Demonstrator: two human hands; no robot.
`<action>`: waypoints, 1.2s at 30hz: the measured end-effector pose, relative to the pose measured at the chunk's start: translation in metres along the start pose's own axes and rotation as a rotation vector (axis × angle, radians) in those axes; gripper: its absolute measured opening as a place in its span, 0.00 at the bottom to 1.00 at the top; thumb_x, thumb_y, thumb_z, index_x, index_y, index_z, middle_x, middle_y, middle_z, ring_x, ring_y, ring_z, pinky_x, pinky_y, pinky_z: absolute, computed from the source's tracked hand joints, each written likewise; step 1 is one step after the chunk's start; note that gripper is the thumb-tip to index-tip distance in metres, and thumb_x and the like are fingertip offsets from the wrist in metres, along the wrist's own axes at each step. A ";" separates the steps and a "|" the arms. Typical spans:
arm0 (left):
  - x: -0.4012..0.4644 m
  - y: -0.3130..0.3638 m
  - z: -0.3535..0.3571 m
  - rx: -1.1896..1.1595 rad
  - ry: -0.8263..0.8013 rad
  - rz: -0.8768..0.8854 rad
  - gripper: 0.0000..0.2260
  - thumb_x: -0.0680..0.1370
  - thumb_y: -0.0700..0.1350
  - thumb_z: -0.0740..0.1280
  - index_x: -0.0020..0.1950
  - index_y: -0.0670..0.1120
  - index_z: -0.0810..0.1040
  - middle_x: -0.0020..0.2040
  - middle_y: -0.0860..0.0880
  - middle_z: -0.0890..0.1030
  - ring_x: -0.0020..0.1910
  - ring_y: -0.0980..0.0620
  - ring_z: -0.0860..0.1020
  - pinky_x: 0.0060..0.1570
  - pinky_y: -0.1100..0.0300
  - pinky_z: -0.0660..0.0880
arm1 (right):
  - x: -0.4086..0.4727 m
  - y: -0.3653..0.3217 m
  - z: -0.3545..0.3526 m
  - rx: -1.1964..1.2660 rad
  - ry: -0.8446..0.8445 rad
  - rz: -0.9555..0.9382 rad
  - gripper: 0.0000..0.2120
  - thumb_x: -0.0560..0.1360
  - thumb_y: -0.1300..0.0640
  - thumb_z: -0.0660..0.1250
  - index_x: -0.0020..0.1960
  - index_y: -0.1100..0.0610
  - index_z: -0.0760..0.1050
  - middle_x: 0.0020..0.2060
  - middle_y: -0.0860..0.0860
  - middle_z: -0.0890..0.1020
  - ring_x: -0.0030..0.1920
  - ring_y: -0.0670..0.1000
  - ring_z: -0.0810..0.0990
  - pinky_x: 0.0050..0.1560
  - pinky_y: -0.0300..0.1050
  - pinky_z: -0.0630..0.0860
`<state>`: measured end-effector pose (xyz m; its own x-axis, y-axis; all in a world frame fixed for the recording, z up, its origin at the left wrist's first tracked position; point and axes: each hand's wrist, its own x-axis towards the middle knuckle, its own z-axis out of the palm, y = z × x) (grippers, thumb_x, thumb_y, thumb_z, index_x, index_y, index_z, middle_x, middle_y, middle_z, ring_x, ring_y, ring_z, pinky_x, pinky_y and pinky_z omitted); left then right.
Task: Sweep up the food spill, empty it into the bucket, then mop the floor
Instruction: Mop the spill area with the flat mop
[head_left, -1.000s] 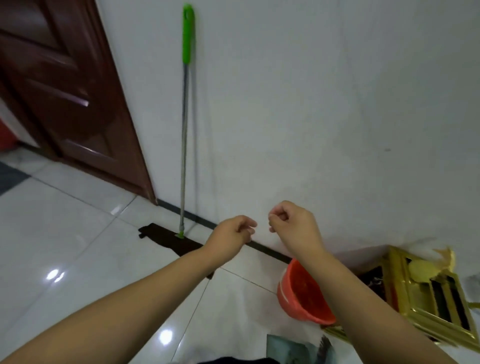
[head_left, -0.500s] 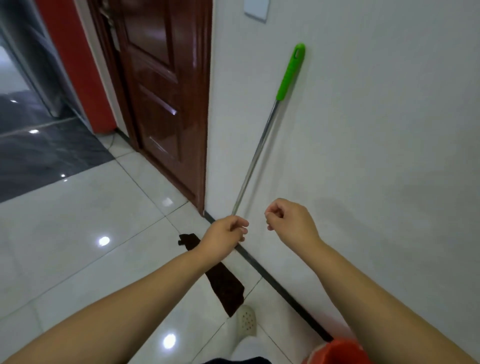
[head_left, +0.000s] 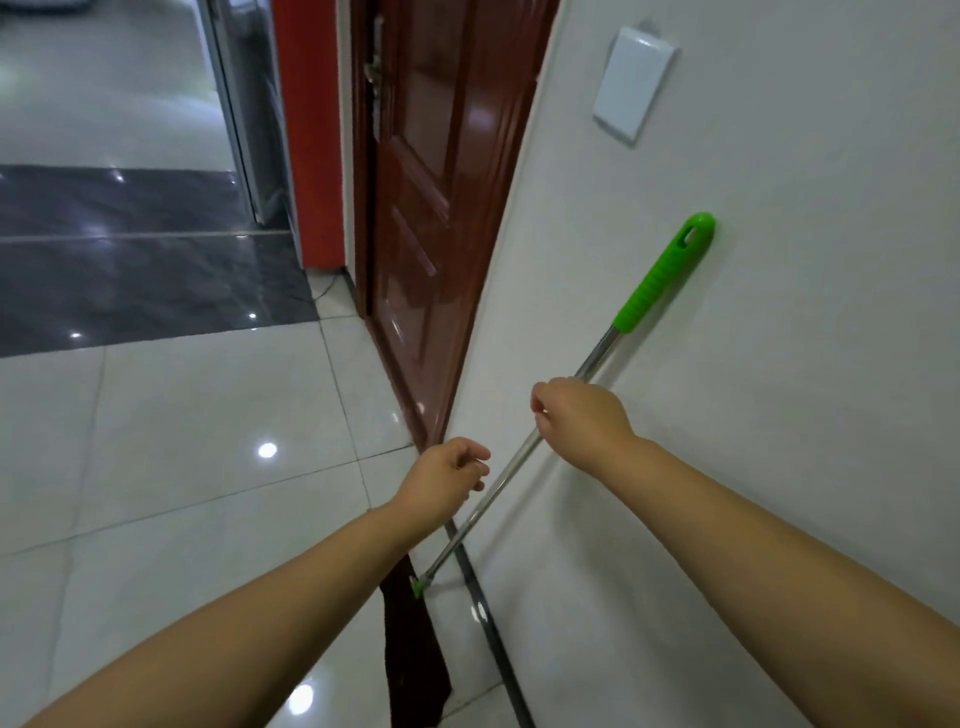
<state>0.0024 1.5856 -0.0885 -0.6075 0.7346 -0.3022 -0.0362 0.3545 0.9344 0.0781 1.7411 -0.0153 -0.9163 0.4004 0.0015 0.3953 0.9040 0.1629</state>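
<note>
One flat mop (head_left: 597, 364) leans against the white wall (head_left: 779, 415), its dark cloth head (head_left: 410, 660) lying on the tiled floor (head_left: 182, 467) by the baseboard and its green grip (head_left: 667, 270) resting high on the wall; the steel shaft runs on a long diagonal, from the head low and near the person up and away to the right. The right hand (head_left: 576, 415) is the nearer one; it overlaps the mid-shaft with fingers curled, though whether they touch the steel I cannot tell. The left hand (head_left: 447, 480) hangs just left of the lower shaft, fingers loosely curled, holding nothing. Judging by this, the mopping step is about to start with a right-hand grasp. One brown door (head_left: 441, 208) stands beyond; one white wall plate (head_left: 634, 83) above; no bucket or spill in view.
</note>
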 end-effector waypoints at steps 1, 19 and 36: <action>0.004 -0.003 0.004 0.000 0.013 -0.017 0.07 0.79 0.39 0.61 0.54 0.48 0.76 0.47 0.50 0.80 0.43 0.54 0.79 0.42 0.62 0.75 | 0.010 0.006 0.008 -0.090 -0.009 -0.083 0.10 0.79 0.58 0.57 0.54 0.56 0.77 0.49 0.51 0.80 0.49 0.54 0.78 0.40 0.43 0.66; -0.019 -0.059 -0.018 0.051 0.230 -0.236 0.08 0.79 0.40 0.62 0.57 0.45 0.77 0.49 0.47 0.81 0.45 0.53 0.80 0.43 0.64 0.75 | 0.045 -0.002 0.035 -0.796 -0.338 -0.420 0.07 0.75 0.64 0.63 0.44 0.54 0.74 0.51 0.49 0.81 0.50 0.50 0.81 0.42 0.41 0.68; -0.147 -0.112 -0.100 0.000 0.366 -0.260 0.07 0.79 0.40 0.62 0.54 0.46 0.77 0.49 0.46 0.81 0.43 0.54 0.79 0.41 0.64 0.75 | 0.004 -0.157 -0.051 -0.697 -0.217 -0.452 0.11 0.76 0.58 0.60 0.55 0.54 0.79 0.51 0.49 0.81 0.51 0.53 0.80 0.43 0.44 0.71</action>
<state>0.0168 1.3801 -0.1301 -0.8190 0.3682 -0.4401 -0.2247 0.5000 0.8364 0.0092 1.5934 0.0096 -0.9160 0.1083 -0.3863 -0.1990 0.7135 0.6718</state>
